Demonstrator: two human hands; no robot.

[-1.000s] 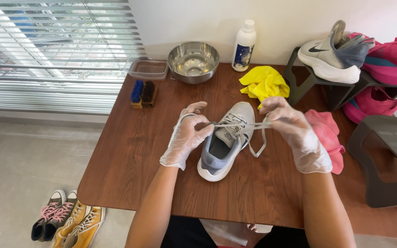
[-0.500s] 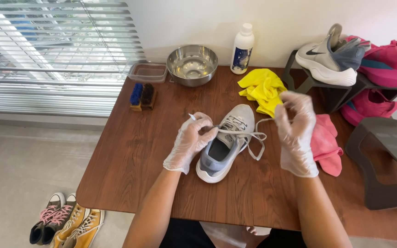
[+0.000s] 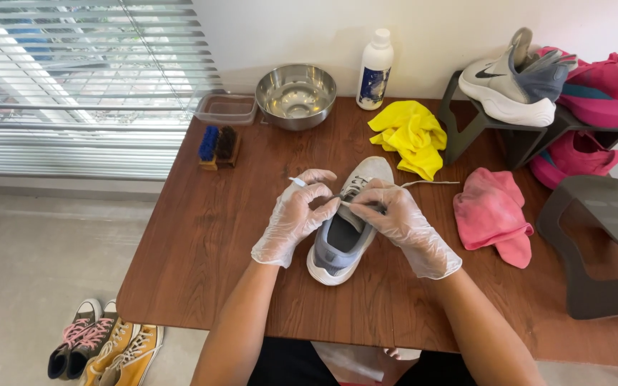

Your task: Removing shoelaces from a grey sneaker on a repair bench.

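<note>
A grey and white sneaker (image 3: 345,229) lies on the brown wooden table (image 3: 209,236), toe pointing away from me. Both my hands wear thin clear gloves. My left hand (image 3: 296,218) pinches one white shoelace end, its tip sticking out above my fingers. My right hand (image 3: 398,221) grips the lace over the shoe's tongue, fingers closed on it. Another lace end (image 3: 430,184) trails across the table to the right of the shoe. The two hands almost touch above the shoe's eyelets.
A yellow cloth (image 3: 409,136), pink cloth (image 3: 491,214), steel bowl (image 3: 296,95), white bottle (image 3: 375,69), clear plastic tub (image 3: 227,109) and two brushes (image 3: 217,145) sit on the table. Dark shoe stands (image 3: 595,243) hold sneakers at right. Pairs of shoes (image 3: 101,347) lie on the floor.
My hands came together over the shoe from being spread apart with the laces pulled out. The right hand dropped from a raised position to the tongue; a lace end now lies right.
</note>
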